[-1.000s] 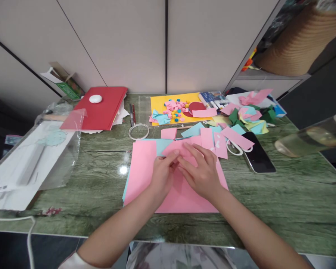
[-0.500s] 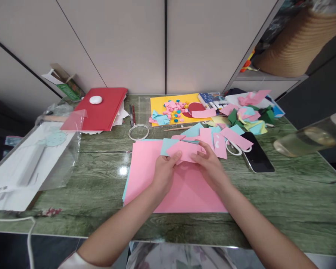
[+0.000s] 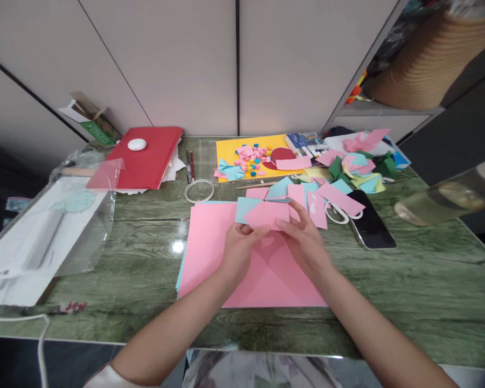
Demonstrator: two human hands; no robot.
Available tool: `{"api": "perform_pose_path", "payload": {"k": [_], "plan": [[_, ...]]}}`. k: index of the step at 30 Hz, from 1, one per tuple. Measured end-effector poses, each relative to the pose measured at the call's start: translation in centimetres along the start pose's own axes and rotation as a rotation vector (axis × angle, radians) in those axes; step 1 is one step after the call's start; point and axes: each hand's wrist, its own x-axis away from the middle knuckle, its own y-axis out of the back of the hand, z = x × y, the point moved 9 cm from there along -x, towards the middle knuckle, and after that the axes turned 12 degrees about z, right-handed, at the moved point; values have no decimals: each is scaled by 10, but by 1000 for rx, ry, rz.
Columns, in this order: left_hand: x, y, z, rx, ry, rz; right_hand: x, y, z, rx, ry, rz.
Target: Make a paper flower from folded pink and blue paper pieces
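Note:
Both hands hold a small folded paper piece (image 3: 267,215), pink in front with light blue showing at its left and top right. My left hand (image 3: 241,245) pinches its lower left edge, thumb on the front. My right hand (image 3: 304,237) grips its right side, thumb in front and index finger raised behind the top right corner. Below the hands lies a stack of pink sheets (image 3: 210,258), with light blue edges showing under it. Loose pink and blue paper strips (image 3: 317,210) are just beyond the right hand, beside white-handled scissors (image 3: 337,214) partly covered by a strip.
A black phone (image 3: 374,223) and a clear bottle (image 3: 432,202) stand to the right. Colourful paper balls (image 3: 254,156) lie on a yellow sheet (image 3: 226,148) at the back. A tape roll (image 3: 199,190), red folder (image 3: 149,156) and glue gun-like white tool in plastic (image 3: 44,240) are left.
My left thumb has shifted down and right along the lower edge of the paper piece. The piece has turned slightly and stays between both hands.

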Motion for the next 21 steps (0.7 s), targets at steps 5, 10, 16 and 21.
{"api": "perform_pose_path", "payload": {"k": [5, 10, 16, 21], "plan": [[1, -5, 0, -79, -10, 70, 3, -1, -3, 12, -10, -19], [2, -6, 2, -95, -36, 72, 6, 4, -10, -58, -16, -62], [2, -10, 5, -16, -25, 90, 7, -1, -7, -86, 13, -54], [3, -13, 4, 30, -27, 87, 9, -1, -3, -54, 44, -62]]}}
